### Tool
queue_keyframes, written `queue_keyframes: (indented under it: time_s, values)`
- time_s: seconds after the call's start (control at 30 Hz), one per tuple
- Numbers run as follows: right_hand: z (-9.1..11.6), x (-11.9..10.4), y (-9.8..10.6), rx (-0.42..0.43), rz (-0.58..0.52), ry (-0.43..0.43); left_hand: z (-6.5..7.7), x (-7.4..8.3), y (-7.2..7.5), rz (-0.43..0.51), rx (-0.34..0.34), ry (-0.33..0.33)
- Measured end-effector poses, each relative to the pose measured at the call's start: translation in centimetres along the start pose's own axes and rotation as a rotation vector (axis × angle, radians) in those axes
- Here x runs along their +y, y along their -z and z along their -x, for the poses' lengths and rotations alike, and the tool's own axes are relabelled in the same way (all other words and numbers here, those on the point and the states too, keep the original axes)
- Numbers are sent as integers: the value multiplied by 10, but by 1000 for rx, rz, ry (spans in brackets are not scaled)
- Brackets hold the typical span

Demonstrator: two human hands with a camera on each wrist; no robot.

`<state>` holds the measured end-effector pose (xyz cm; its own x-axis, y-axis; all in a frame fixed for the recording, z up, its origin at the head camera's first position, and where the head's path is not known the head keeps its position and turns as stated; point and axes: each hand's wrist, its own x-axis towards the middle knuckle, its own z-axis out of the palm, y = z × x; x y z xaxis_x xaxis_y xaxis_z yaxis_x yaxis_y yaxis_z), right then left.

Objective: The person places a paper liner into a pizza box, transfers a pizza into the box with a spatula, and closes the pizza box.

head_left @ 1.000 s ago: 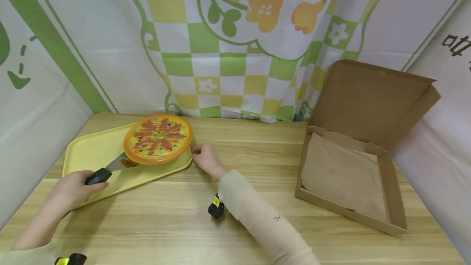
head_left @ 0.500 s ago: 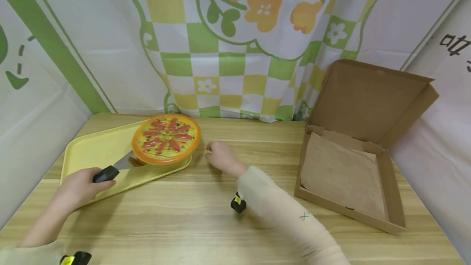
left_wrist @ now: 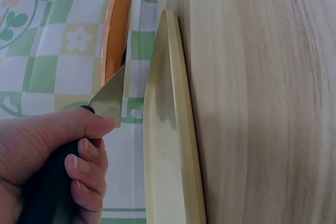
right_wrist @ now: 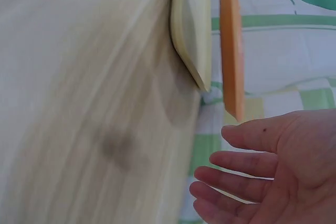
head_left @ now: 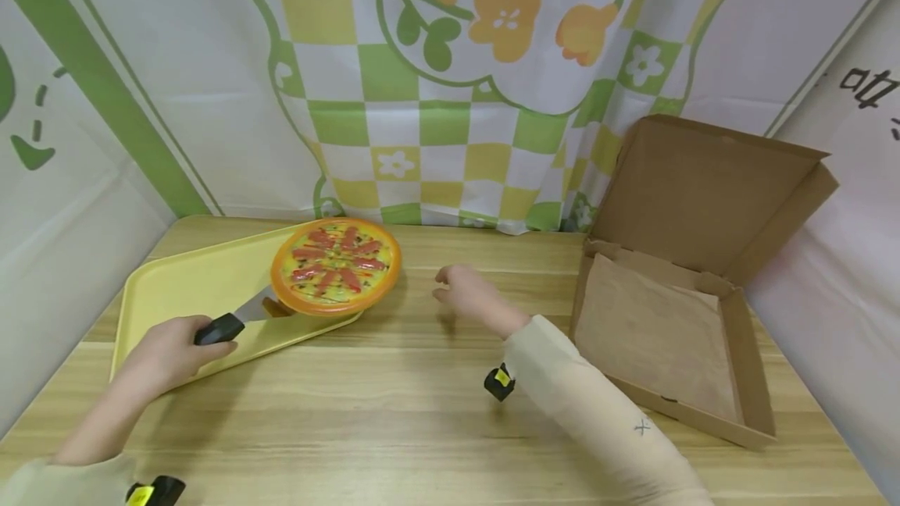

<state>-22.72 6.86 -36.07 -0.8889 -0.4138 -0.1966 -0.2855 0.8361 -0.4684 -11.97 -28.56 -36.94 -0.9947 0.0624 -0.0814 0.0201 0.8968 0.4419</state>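
My left hand (head_left: 172,346) grips the black handle of a pizza server (left_wrist: 113,95), fingers wrapped round it. On the server's metal blade rides a toy pizza (head_left: 336,265) with an orange crust and red topping strips. Both wrist views show the pizza edge-on, raised above the yellow tray (head_left: 190,279), whose right end it overlaps in the head view. My right hand (right_wrist: 262,166) is to the right of the pizza, over the table, its fingers loosely extended and holding nothing.
At the right stands a cardboard pizza box (head_left: 703,201) with its lid up and brown paper (head_left: 654,334) lining the bottom. A checked, flowered curtain (head_left: 450,139) hangs behind the wooden table (head_left: 366,428).
My left hand has carried the pizza on the server to the right, past the tray's right end. My right hand has left the tray's edge and moved right.
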Motion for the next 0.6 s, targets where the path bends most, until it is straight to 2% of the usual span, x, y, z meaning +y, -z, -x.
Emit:
queue_keyframes:
  time_s: [0.27,0.6]
  values:
    - [18,24,22,31,33,-41,-6,13,-4,22,-6,-18]
    - [39,49,38,39,41,-103,-16,32,-10,37,-10,-59]
